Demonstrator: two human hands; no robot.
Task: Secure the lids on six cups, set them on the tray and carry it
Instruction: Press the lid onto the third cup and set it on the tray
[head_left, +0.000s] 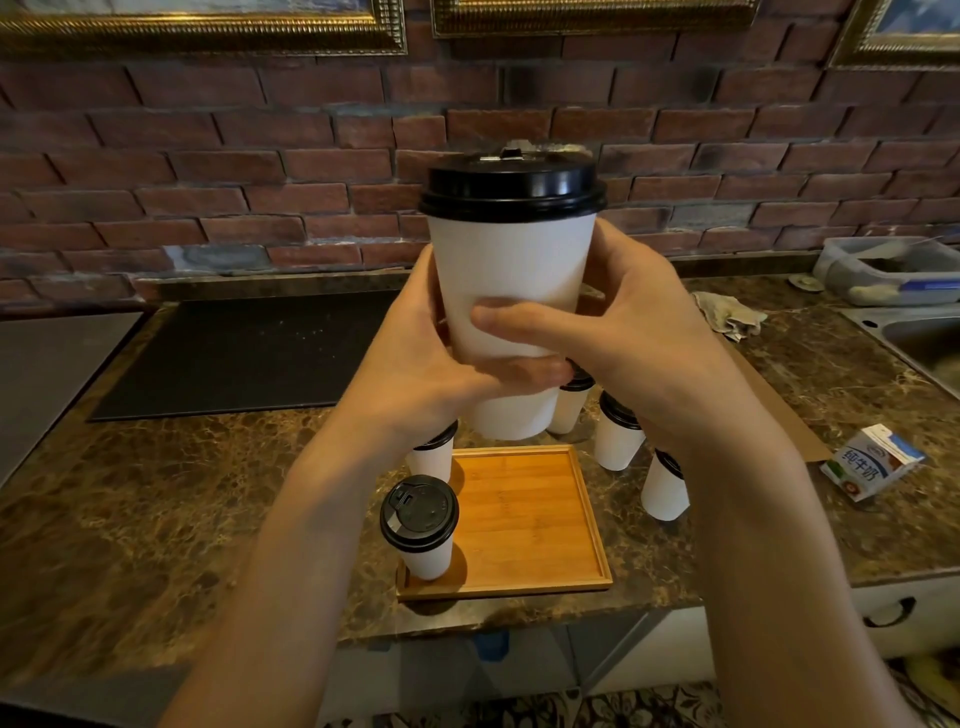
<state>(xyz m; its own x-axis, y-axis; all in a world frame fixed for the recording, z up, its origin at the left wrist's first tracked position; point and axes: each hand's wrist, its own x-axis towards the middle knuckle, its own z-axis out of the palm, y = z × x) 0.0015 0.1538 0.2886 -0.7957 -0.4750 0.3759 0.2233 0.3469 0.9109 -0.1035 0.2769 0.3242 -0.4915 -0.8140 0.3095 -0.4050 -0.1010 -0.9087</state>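
While both hands, left (431, 358) and right (613, 332), clasp the black-lidded white paper cup (511, 291) for lid checking, the square wooden tray (530, 525) waits directly beneath them.

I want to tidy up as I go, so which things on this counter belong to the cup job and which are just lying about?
Part of the job: the held cup, its black lid, the wooden tray, the cup on the tray, the lidded cups around it.
Just lying about: milk carton, crumpled cloth, plastic tub, black mat.
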